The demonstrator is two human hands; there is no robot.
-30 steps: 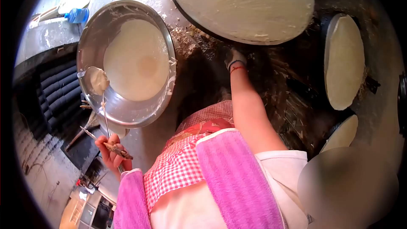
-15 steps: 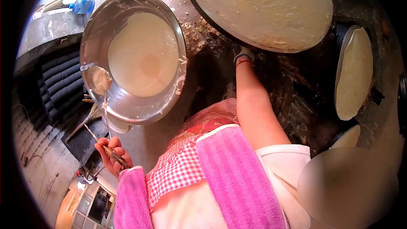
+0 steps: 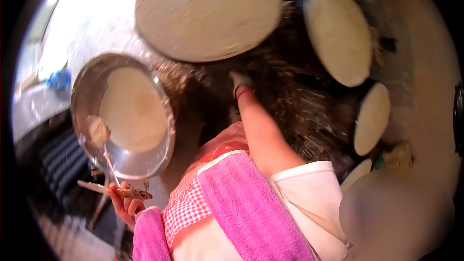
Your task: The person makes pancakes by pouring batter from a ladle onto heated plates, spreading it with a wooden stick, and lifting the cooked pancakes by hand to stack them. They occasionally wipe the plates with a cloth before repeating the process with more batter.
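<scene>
Here, the view is blurring with motion, so fine detail is lost.
Metal bowl (image 3: 159, 116): sitting at the left, holding a pool of pale batter (image 3: 131, 108).
Ladle (image 3: 98, 132): resting over the bowl's near rim, its cup carrying a scoop of the same batter.
Left hand (image 3: 124, 202): clenching its grip around the ladle's handle, just below the bowl.
Right hand (image 3: 239, 81): gloved, reaching toward the near edge of the large griddle (image 3: 208, 14); whether its grip is closing on anything cannot be told.
Large griddle: lying coated with a pale batter layer.
Smaller round griddles (image 3: 338, 31): lying to the right, each bearing a pale round.
</scene>
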